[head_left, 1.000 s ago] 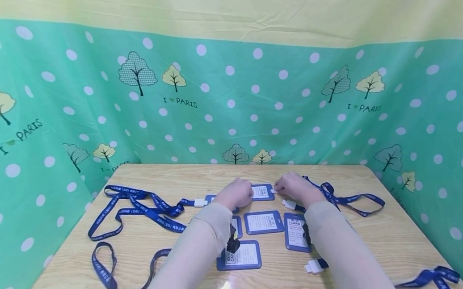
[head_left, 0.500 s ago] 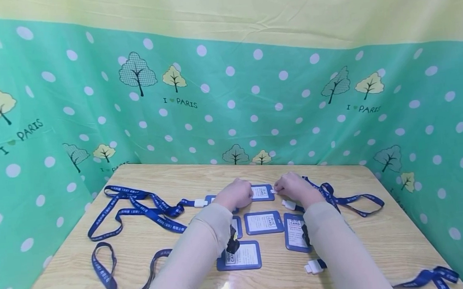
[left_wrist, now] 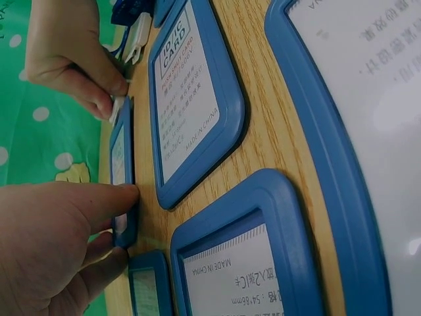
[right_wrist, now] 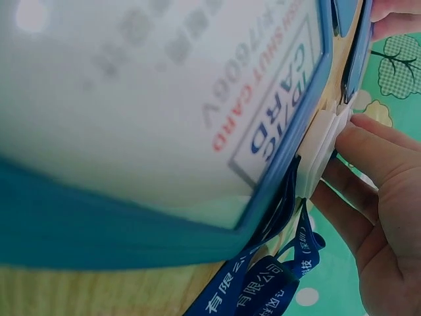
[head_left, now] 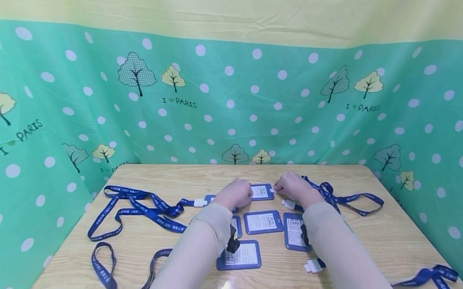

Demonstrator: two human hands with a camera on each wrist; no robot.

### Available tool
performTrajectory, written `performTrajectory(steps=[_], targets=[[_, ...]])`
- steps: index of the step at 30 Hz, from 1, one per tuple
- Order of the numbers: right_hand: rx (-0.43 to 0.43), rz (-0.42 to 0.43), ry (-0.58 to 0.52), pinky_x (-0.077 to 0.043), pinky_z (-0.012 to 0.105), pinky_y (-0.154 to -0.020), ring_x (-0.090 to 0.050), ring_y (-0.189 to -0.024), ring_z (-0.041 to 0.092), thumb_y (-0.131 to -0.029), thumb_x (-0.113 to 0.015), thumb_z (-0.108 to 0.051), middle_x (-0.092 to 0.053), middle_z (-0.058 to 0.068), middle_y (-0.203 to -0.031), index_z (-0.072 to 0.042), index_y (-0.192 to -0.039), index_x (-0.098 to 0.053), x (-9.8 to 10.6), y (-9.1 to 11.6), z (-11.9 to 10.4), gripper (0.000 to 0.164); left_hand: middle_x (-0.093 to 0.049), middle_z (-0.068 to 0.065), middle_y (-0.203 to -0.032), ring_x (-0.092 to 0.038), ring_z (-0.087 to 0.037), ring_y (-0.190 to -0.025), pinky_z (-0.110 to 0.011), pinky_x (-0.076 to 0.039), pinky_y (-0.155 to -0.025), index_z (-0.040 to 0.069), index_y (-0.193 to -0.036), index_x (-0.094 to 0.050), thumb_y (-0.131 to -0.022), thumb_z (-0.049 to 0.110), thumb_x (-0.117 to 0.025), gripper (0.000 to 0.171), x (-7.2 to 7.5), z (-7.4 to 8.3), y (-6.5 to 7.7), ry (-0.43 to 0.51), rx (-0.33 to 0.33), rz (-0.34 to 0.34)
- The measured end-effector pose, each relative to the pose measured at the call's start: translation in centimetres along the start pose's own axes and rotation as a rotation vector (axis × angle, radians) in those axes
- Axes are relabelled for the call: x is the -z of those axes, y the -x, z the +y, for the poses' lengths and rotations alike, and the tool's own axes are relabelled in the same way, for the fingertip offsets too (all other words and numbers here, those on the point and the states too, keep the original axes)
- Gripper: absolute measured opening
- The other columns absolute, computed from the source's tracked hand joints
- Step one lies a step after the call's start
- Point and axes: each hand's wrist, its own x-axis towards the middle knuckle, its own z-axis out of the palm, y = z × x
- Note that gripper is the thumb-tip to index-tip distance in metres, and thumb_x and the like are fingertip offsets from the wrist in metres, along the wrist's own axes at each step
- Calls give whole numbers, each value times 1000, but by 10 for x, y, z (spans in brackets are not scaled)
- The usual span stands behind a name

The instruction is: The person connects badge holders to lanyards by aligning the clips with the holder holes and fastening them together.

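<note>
At the back of the table my left hand (head_left: pixel 237 194) pinches the end of a blue-framed card holder (head_left: pixel 262 191), thumb on its front edge and fingers behind in the left wrist view. My right hand (head_left: pixel 297 188) pinches a white plastic lanyard clip (left_wrist: pixel 117 108), which sits right at the slotted end of that holder. Blue printed lanyard strap (right_wrist: pixel 302 243) hangs by the right fingers. A second white clip (head_left: pixel 289 204) lies just in front of the right hand. Another card holder (head_left: pixel 263 222) lies flat nearer the front.
More card holders lie around: one upright (head_left: pixel 295 232), one (head_left: pixel 239 256) by the left sleeve. Lanyards are looped at left (head_left: pixel 135 209), front left (head_left: pixel 109 278) and right (head_left: pixel 360 200). One white clip (head_left: pixel 314 266) lies near the right forearm. A patterned curtain (head_left: pixel 228 95) encloses the table.
</note>
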Motion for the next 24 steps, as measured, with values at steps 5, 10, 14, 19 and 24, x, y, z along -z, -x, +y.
performTrajectory(steps=[5,10,14,19,24], targets=[[-3,-7,16,-55,43,-97,-65,-117,31,-91,-77,-12,-73,7,-118,-14,-110,-79,1,0,-1,19,-57,2,-72,-52,-15,-78,-29,-46,-74,17,-62,-54,-96,16,-66,36,1,0,0,2,-2,6],[-4,-12,18,-55,43,-97,-65,-118,31,-91,-78,-13,-73,7,-118,-14,-109,-79,2,1,-2,18,-55,2,-70,-52,-15,-77,-29,-46,-72,17,-62,-54,-96,16,-66,36,2,2,1,4,5,6],[-8,-16,3,-55,43,-97,-65,-118,31,-91,-78,-13,-73,7,-118,-14,-109,-80,3,2,-3,18,-55,2,-69,-51,-15,-77,-29,-47,-71,17,-62,-54,-96,16,-67,36,2,2,1,8,13,2],[-9,-19,16,-56,42,-96,-65,-117,30,-91,-78,-13,-74,7,-117,-14,-109,-80,2,2,-3,18,-58,2,-72,-52,-15,-79,-28,-46,-74,18,-63,-56,-96,17,-67,35,1,2,1,6,16,-7],[-19,-20,24,-57,42,-94,-66,-115,30,-91,-78,-13,-74,7,-116,-14,-109,-80,0,1,-4,18,-57,2,-71,-52,-15,-78,-29,-47,-74,17,-63,-55,-96,16,-67,35,1,2,0,15,24,-9]])
